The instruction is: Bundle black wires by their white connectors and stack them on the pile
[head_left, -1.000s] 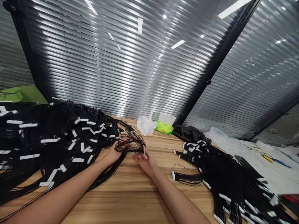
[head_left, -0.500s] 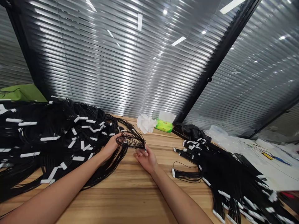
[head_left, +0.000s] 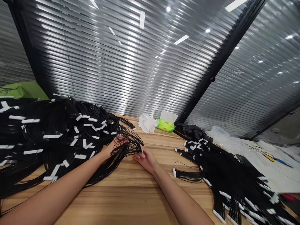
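A bundle of thin black cables (head_left: 127,142) is raised over the wooden table, fanned between my two hands. My left hand (head_left: 114,145) is closed around the bundle, its fingers partly covered by the strands. At the other end my right hand (head_left: 145,158) pinches a small white connector (head_left: 142,151) where the strands come together. Part of the bundle droops down and to the left, toward a large heap of black cables (head_left: 63,125) with many white connectors.
On the right lies another pile of black cables (head_left: 225,172) with white ends. Behind are crumpled tissue (head_left: 147,123) and a green tissue pack (head_left: 165,125). A white surface (head_left: 269,175) at far right holds plastic bags and a yellow-and-blue tool (head_left: 269,157). Metal blinds rise behind the table.
The cable bundle between my hands has spread out and shifted slightly left. My right hand has moved a little left with the connector. The view has tilted slightly.
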A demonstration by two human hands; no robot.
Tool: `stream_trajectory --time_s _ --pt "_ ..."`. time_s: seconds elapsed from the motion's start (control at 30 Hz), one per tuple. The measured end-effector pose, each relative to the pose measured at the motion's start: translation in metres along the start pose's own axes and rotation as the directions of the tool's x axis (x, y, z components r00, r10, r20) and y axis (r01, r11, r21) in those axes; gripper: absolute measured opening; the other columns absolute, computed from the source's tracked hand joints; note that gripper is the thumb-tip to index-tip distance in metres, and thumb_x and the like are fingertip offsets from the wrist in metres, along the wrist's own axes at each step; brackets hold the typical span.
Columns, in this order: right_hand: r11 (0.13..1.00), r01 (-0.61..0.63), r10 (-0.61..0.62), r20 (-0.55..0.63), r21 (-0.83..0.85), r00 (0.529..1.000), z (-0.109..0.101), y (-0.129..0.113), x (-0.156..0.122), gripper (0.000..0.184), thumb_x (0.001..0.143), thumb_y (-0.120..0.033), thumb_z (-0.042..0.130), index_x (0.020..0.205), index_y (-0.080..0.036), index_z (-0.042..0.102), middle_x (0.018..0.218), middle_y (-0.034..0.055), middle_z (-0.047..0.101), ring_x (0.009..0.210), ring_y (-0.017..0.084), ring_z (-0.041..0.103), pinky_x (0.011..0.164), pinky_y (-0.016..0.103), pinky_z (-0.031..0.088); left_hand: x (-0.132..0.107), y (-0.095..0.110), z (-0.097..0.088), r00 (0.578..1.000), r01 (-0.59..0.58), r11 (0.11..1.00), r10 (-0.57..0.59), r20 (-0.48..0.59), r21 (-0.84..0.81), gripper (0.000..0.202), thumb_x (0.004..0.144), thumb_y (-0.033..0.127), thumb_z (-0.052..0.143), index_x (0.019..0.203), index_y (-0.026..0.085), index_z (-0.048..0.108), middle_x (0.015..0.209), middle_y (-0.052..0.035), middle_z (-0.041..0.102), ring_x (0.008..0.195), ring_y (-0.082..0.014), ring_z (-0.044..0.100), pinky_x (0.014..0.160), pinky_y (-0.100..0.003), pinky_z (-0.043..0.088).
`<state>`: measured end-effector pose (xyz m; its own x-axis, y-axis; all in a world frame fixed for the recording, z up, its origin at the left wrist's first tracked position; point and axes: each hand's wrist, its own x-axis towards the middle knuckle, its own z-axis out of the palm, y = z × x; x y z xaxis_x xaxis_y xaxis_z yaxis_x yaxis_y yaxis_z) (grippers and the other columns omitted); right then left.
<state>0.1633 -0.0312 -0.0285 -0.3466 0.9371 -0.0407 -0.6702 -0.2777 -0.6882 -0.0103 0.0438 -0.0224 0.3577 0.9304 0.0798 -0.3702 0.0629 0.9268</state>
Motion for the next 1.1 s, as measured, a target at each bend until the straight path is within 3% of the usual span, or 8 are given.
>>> stream_trajectory --time_s 0.13,0.27,0.5,0.67,0.97,1.1 --pt "0.996 -0.025 0.028 0.036 -0.081 0.999 0.0 0.002 -0.001 0.039 0.072 -0.039 0.073 0.051 -0.018 0.047 0.043 -0.0071 0.032 0.051 0.01 0.035 0.063 0.026 0.037 -0.002 -0.002 0.001 0.997 0.023 0.988 -0.033 0.064 0.151 0.017 0.062 0.008 0.072 0.074 0.021 0.073 0.084 -0.0032 0.074 0.084 -0.024 0.063 0.085 -0.033 0.048" --pt "0.993 -0.025 0.03 0.046 -0.111 0.998 -0.001 0.004 -0.001 0.039 0.071 -0.039 0.074 0.05 -0.018 0.049 0.041 -0.0074 0.032 0.049 0.009 0.032 0.059 0.024 0.035 -0.002 -0.006 0.004 0.996 0.004 0.967 -0.028 0.089 0.255 0.01 0.066 0.017 0.074 0.076 0.019 0.074 0.082 -0.0042 0.074 0.08 -0.0238 0.063 0.079 -0.031 0.049" --pt "0.975 -0.006 0.029 0.099 -0.222 0.995 0.005 0.005 -0.002 0.038 0.07 -0.041 0.074 0.05 -0.019 0.051 0.039 -0.0073 0.036 0.045 0.009 0.03 0.054 0.025 0.034 -0.006 0.0 0.01 0.989 -0.028 0.931 -0.028 0.147 0.365 0.01 0.066 0.022 0.072 0.075 0.019 0.075 0.083 -0.0067 0.074 0.08 -0.0245 0.065 0.079 -0.034 0.051" --pt "0.969 -0.011 0.032 0.082 -0.248 0.996 0.006 0.008 -0.002 0.037 0.065 -0.044 0.077 0.052 -0.018 0.053 0.04 -0.008 0.039 0.043 0.007 0.025 0.052 0.024 0.033 -0.011 0.009 0.013 0.976 -0.05 0.903 -0.047 0.213 0.427 0.007 0.066 0.019 0.072 0.072 0.019 0.075 0.084 -0.006 0.075 0.082 -0.0252 0.065 0.086 -0.034 0.047" --pt "0.965 0.012 0.0 0.046 -0.263 0.999 0.006 0.01 -0.001 0.033 0.069 -0.042 0.074 0.056 -0.018 0.056 0.043 -0.0072 0.041 0.044 0.007 0.029 0.053 0.025 0.034 -0.011 0.003 0.014 0.973 -0.018 0.942 -0.062 0.224 0.335 0.012 0.07 0.023 0.07 0.08 0.019 0.075 0.087 -0.0072 0.074 0.083 -0.0258 0.065 0.083 -0.036 0.049" --pt "0.954 0.197 -0.225 -0.107 -0.224 0.968 0.005 0.007 0.005 0.029 0.068 -0.039 0.074 0.057 -0.019 0.055 0.045 -0.0074 0.04 0.046 0.008 0.027 0.052 0.024 0.031 0.002 -0.004 0.011 0.992 -0.032 0.973 0.003 0.128 0.227 0.023 0.067 0.027 0.074 0.088 0.018 0.073 0.094 -0.0079 0.073 0.085 -0.0244 0.065 0.075 -0.033 0.05"
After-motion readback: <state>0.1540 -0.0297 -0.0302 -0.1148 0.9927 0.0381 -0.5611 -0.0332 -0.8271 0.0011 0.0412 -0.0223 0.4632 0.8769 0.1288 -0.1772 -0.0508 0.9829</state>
